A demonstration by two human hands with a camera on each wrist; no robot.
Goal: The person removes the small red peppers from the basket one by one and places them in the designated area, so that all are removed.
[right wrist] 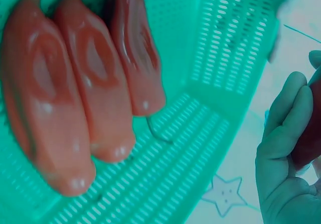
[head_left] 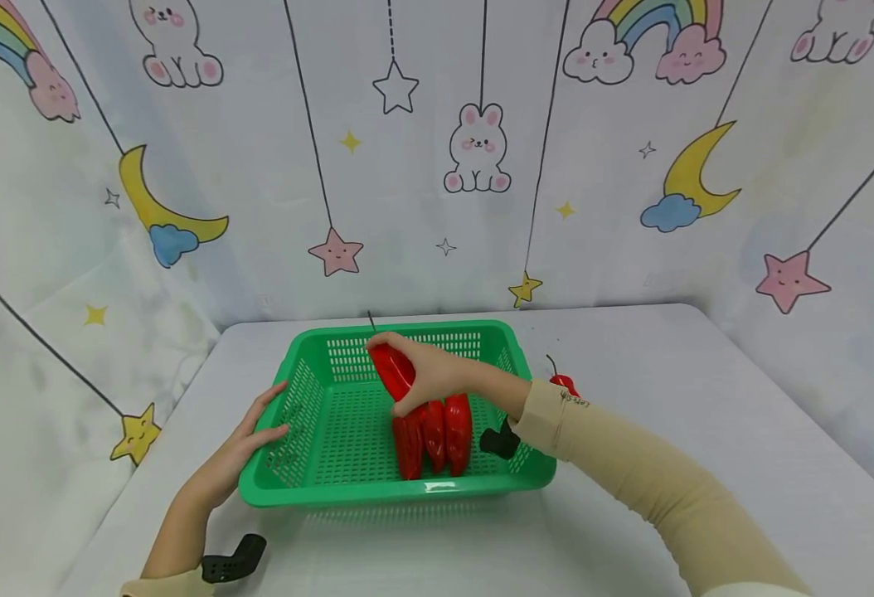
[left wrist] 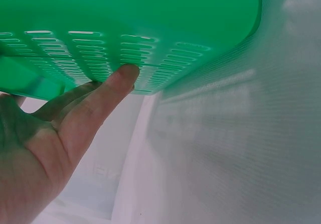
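A green plastic basket (head_left: 355, 493) with slotted walls stands on the white table. My left hand (head_left: 231, 456) holds its left rim; in the left wrist view fingers (left wrist: 108, 93) lie against the outer slotted wall. Over the basket's middle, my right hand (head_left: 437, 377) pinches a glossy red pepper (head_left: 390, 371) between thumb and fingers, its dark stem pointing up and away. Below that hand, three more red peppers (head_left: 458, 435) lie side by side in the basket. The right wrist view shows these peppers (right wrist: 47, 98) close up, with the held pepper (right wrist: 308, 128) at its right edge.
Another red pepper (head_left: 564, 383) with a dark stem lies on the table (head_left: 646, 365) outside the basket's right side, partly behind the right sleeve. A white backdrop (head_left: 422, 207) with cartoon drawings hangs behind the table. Black wrist cameras (head_left: 235, 560) are strapped to both wrists.
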